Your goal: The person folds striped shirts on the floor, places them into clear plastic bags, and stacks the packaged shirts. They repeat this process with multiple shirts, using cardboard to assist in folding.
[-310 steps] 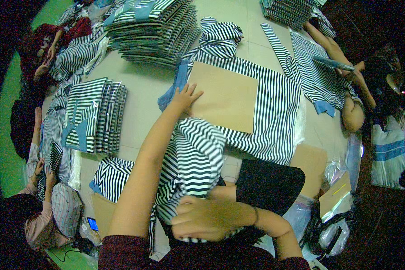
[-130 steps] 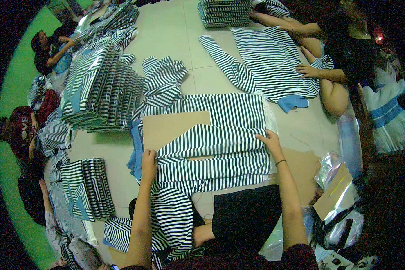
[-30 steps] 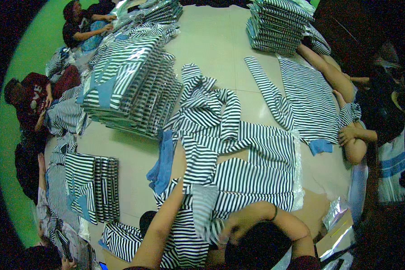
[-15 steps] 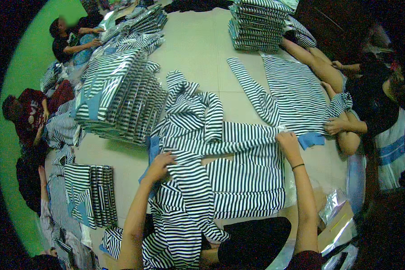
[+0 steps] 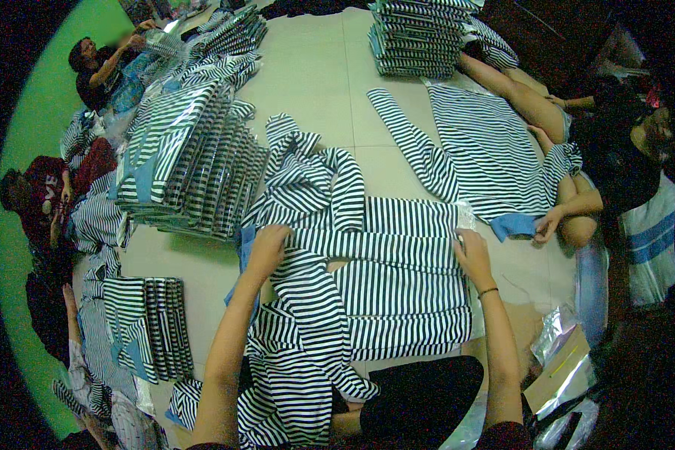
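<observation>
A black-and-white striped shirt (image 5: 405,292) lies in front of me with its side panel folded inward over the body. At the upper left end of that panel, beside the blue trim (image 5: 249,244), my left hand (image 5: 268,251) is closed on the striped cloth. My right hand (image 5: 474,256) pinches the panel's right end by the hem, its fingers bent over the edge. More striped cloth (image 5: 296,382) falls from the left end toward my lap. Beyond my hands lies a bunched striped garment part (image 5: 300,176), whose link to the shirt is unclear.
Tall stacks of bagged striped shirts stand at left (image 5: 202,165) and far right (image 5: 416,45); a smaller stack (image 5: 146,326) is nearer left. A co-worker at right handles a spread striped shirt (image 5: 495,150). Other people sit along the left. Clear plastic and cardboard (image 5: 559,367) lie near right.
The folded panel has spread from a narrow taut strip to a wider, flatter band. My left hand has moved slightly up, and my right hand slightly down. The co-worker's hand at right has shifted down.
</observation>
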The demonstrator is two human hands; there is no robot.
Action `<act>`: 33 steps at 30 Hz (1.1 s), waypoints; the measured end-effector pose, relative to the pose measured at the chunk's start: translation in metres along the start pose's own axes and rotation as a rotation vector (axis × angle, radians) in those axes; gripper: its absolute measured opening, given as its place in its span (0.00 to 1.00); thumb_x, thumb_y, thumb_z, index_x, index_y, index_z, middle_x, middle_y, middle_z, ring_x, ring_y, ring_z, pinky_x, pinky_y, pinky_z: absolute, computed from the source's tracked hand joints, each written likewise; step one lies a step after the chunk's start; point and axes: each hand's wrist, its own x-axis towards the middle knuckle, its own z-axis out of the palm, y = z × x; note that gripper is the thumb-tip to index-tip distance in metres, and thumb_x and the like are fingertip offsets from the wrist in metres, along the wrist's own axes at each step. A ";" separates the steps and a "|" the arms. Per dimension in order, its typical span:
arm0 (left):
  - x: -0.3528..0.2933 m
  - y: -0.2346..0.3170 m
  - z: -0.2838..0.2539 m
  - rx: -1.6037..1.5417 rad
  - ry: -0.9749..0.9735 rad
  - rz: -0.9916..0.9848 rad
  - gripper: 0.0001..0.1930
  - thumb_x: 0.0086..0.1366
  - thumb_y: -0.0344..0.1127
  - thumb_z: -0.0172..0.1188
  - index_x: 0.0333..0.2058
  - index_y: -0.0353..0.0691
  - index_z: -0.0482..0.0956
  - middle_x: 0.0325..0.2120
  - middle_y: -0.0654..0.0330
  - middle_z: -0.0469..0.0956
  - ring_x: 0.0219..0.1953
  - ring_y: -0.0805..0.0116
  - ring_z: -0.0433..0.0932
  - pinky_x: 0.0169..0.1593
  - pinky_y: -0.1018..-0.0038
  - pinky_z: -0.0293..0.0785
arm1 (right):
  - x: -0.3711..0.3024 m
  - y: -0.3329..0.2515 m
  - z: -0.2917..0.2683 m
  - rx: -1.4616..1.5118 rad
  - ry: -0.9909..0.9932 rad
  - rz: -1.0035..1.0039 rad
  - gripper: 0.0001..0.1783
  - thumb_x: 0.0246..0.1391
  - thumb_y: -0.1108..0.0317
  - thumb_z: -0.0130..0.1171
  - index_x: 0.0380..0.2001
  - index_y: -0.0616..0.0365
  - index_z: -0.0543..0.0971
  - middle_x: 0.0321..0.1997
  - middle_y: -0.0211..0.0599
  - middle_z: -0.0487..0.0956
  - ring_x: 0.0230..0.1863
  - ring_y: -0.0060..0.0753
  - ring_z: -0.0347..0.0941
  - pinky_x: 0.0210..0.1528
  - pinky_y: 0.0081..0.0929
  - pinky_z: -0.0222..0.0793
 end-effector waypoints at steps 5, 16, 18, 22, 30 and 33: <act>-0.010 -0.011 0.017 0.172 0.039 -0.293 0.39 0.41 0.46 0.62 0.50 0.36 0.57 0.41 0.50 0.67 0.44 0.52 0.65 0.48 0.65 0.59 | 0.019 0.016 0.024 -0.400 -0.240 -0.021 0.15 0.48 0.55 0.45 0.20 0.56 0.68 0.16 0.41 0.72 0.19 0.42 0.69 0.27 0.37 0.62; -0.006 -0.076 0.003 -0.450 -0.093 -0.316 0.17 0.48 0.28 0.52 0.40 0.38 0.69 0.34 0.58 0.73 0.35 0.70 0.71 0.39 0.77 0.66 | 0.015 0.030 0.044 -0.406 -0.070 0.215 0.19 0.52 0.55 0.40 0.17 0.57 0.67 0.14 0.46 0.70 0.17 0.47 0.68 0.20 0.39 0.61; -0.008 -0.074 0.003 -0.647 -0.084 -0.360 0.21 0.42 0.22 0.52 0.40 0.38 0.70 0.33 0.60 0.73 0.32 0.73 0.70 0.37 0.78 0.66 | 0.016 0.030 0.044 -0.450 -0.067 0.189 0.18 0.52 0.56 0.41 0.18 0.57 0.67 0.15 0.45 0.71 0.17 0.46 0.68 0.20 0.39 0.61; -0.012 -0.071 0.000 -0.477 -0.001 -0.307 0.18 0.42 0.22 0.53 0.37 0.37 0.71 0.32 0.57 0.74 0.32 0.69 0.72 0.37 0.76 0.67 | 0.014 0.027 0.045 -0.460 0.027 0.137 0.17 0.52 0.55 0.41 0.19 0.56 0.68 0.15 0.42 0.71 0.18 0.42 0.69 0.27 0.36 0.62; -0.017 -0.031 -0.015 0.323 0.115 -0.328 0.15 0.46 0.26 0.52 0.36 0.37 0.68 0.30 0.54 0.69 0.33 0.52 0.69 0.36 0.62 0.65 | 0.013 -0.006 0.035 -0.575 0.033 0.223 0.12 0.46 0.62 0.47 0.29 0.60 0.69 0.34 0.44 0.70 0.37 0.42 0.66 0.41 0.37 0.58; -0.039 0.007 -0.023 0.221 0.536 -0.393 0.13 0.48 0.27 0.50 0.35 0.36 0.66 0.33 0.51 0.68 0.35 0.51 0.67 0.38 0.63 0.64 | -0.011 -0.057 0.023 -0.276 0.053 0.130 0.14 0.43 0.68 0.48 0.34 0.64 0.68 0.39 0.50 0.68 0.42 0.48 0.62 0.45 0.40 0.56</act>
